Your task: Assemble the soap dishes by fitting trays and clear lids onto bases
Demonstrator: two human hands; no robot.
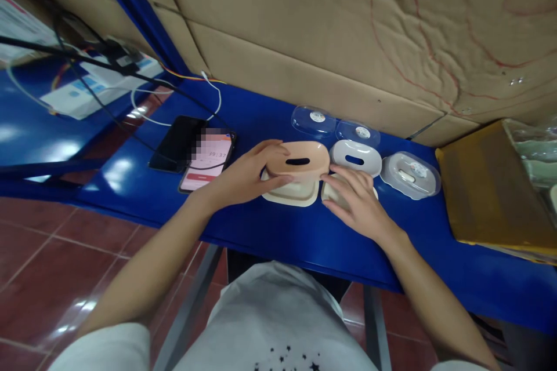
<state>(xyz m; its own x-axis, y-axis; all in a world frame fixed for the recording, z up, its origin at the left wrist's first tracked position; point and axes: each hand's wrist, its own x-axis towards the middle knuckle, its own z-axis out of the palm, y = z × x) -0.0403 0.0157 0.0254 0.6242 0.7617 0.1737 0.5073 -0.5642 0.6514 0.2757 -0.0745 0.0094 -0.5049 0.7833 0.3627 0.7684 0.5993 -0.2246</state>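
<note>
Two cream bases (300, 192) sit nearest, the left hand (243, 177) gripping a slotted peach tray (318, 156) over one, the right hand (360, 203) over the other, fingers spread, hold unclear; white tray (369, 159) behind, clear lids (304, 120) beyond, wrapped pieces (537, 153) in the carton (491, 185), blue table (282, 229), cardboard wall (304, 17) backing it

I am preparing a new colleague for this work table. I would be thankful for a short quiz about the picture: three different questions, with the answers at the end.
1. True or false: the left hand grips the peach slotted piece.

2. What lies between the white slotted piece and the cardboard box?
A) a phone
B) a clear-lidded container
C) a white cable

3. How many loose clear lids lie between the slotted pieces and the cardboard wall?

Key:
1. True
2. B
3. Two
</note>
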